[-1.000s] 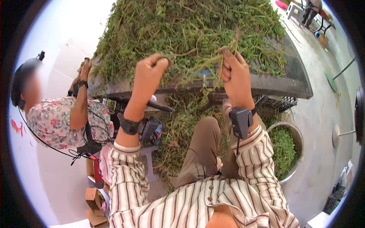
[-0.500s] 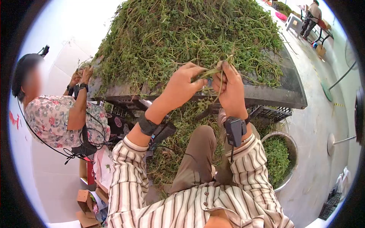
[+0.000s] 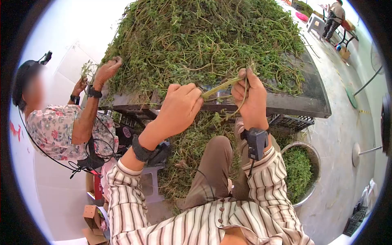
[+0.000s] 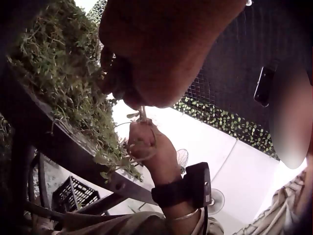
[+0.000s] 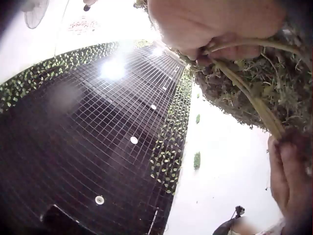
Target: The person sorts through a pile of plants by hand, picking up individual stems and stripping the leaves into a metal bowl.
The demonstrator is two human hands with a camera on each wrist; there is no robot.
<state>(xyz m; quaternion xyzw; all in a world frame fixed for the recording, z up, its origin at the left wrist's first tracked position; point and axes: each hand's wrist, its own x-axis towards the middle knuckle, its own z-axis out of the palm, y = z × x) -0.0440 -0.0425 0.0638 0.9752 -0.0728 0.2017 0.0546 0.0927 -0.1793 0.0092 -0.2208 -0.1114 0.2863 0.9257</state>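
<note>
A thin bunch of green plant stems (image 3: 222, 87) stretches between my two hands, just above the near edge of the table. My left hand (image 3: 179, 107) grips one end with curled fingers. At the other end, my right hand (image 3: 252, 100) pinches the stems between thumb and fingers, and a thinner leafy stem (image 3: 244, 101) droops from it. The right wrist view shows the stems (image 5: 254, 100) running from the right hand (image 5: 215, 22) down to the left fingers (image 5: 288, 171). In the left wrist view the left hand (image 4: 161, 58) covers most of its own grip.
A large heap of cut greens (image 3: 204, 41) covers the dark table (image 3: 314, 96). More plants (image 3: 179, 167) lie below, and a metal basin (image 3: 316, 167) of greens stands at right. Another person (image 3: 69, 126) works at the left side; someone else (image 3: 335, 18) stands far back.
My left hand came across from the left to the right hand, took hold of the stems, then drew back left and down. My right hand kept its pinch and shifted slightly.
</note>
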